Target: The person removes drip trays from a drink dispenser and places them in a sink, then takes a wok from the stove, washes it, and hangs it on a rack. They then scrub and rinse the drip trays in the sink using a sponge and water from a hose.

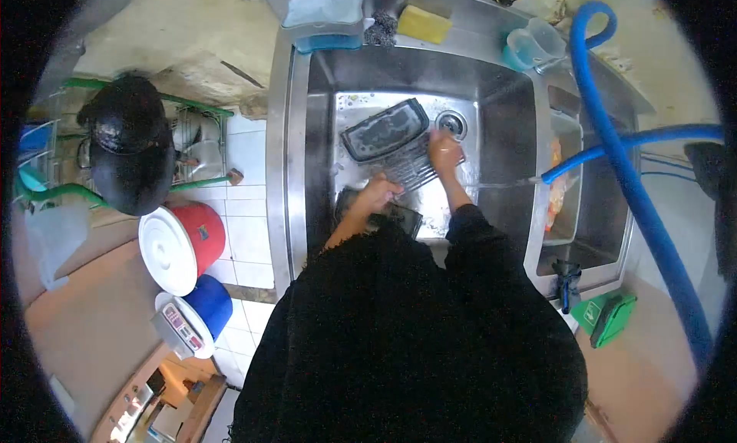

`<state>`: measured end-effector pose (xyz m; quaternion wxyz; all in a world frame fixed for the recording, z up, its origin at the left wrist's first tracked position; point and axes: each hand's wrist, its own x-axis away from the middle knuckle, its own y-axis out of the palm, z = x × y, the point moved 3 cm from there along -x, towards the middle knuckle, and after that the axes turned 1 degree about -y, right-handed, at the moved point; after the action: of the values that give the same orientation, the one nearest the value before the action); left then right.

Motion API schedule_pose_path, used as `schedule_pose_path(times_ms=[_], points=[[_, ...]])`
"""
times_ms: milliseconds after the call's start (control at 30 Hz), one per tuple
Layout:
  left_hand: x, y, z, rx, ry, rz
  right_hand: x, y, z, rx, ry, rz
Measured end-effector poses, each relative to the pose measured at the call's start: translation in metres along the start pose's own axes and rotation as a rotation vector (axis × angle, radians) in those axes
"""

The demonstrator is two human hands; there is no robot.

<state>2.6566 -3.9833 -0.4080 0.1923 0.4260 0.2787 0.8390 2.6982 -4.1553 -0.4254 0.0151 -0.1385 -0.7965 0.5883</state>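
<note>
Inside the steel sink [507,151], my left hand [378,193] grips the left end of a wire rack [414,169] with parallel metal bars. My right hand [445,153] lies over the rack's right part, closed and smeared by motion; what its fingers hold, if anything, is hidden. Just beyond the rack, a dark rectangular tray [386,130] with a wet, greyish inside rests tilted on the sink floor. Another dark flat piece [405,219] lies under my left forearm, partly covered by my sleeve. The drain [451,123] is beside my right hand.
A blue hose [606,128] loops along the right, a thin water stream crossing from its nozzle. On the back ledge are a yellow sponge [424,24], a scourer [380,30] and a plastic container [324,17]. The right basin holds a long tray [566,174].
</note>
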Motion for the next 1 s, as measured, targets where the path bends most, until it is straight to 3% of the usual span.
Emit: schedule_pose_path(times_ms=[100, 133, 200, 267, 333, 400, 467, 533, 600, 667, 700, 733, 767, 833, 900, 933, 1000], points=[[0.004, 0.016, 0.006, 0.083, 0.113, -0.071, 0.017, -0.043, -0.081, 0.053, -0.116, -0.161], [0.004, 0.005, 0.007, 0.125, 0.150, -0.038, 0.030, -0.045, -0.075, 0.054, -0.115, -0.146], [0.008, -0.009, 0.015, 0.158, 0.197, -0.009, 0.046, -0.054, -0.063, -0.110, -0.357, -0.040], [0.018, -0.018, 0.017, 0.362, 0.190, 0.129, 0.026, -0.078, -0.034, -0.072, 0.102, -0.251], [0.020, -0.019, 0.010, 0.354, 0.177, 0.173, 0.005, -0.091, -0.016, -0.508, 0.340, 0.224], [0.001, -0.027, -0.030, 0.506, -0.055, 0.198, -0.027, -0.075, -0.018, -0.620, 0.320, 0.545], [0.010, 0.006, -0.030, 0.582, -0.189, 0.163, -0.037, -0.099, -0.067, -0.824, 0.465, 0.409], [0.000, 0.015, -0.034, 1.020, -0.409, -0.276, -0.016, -0.113, -0.108, -0.468, 0.091, 0.170], [0.019, 0.028, -0.005, 0.695, -0.126, 0.327, 0.032, -0.091, -0.116, -0.223, -0.169, -0.036], [0.018, 0.029, 0.013, 0.521, 0.043, -0.059, 0.053, -0.104, -0.126, -0.367, -0.262, 0.061], [0.015, 0.022, 0.007, 0.423, 0.053, -0.094, 0.056, -0.113, -0.131, -0.512, -0.347, 0.164], [0.020, 0.025, 0.010, 0.324, 0.067, -0.128, 0.045, -0.113, -0.135, -0.482, -0.295, 0.228], [0.027, 0.029, 0.006, 0.621, -0.184, -0.184, 0.023, -0.113, -0.136, -0.450, -0.242, 0.294], [0.033, 0.030, -0.008, 0.919, -0.447, -0.226, -0.033, -0.114, -0.130, -0.453, -0.135, 0.470], [0.018, 0.020, -0.037, 0.930, -0.512, -0.475, -0.074, -0.126, -0.122, -0.532, -0.042, 0.525], [0.026, 0.034, -0.028, 0.930, -0.514, -0.475, -0.072, -0.116, -0.112, -0.531, -0.040, 0.524], [0.033, 0.046, -0.015, 1.012, -0.551, 0.037, -0.059, -0.073, -0.078, -0.432, 0.272, 0.389]])
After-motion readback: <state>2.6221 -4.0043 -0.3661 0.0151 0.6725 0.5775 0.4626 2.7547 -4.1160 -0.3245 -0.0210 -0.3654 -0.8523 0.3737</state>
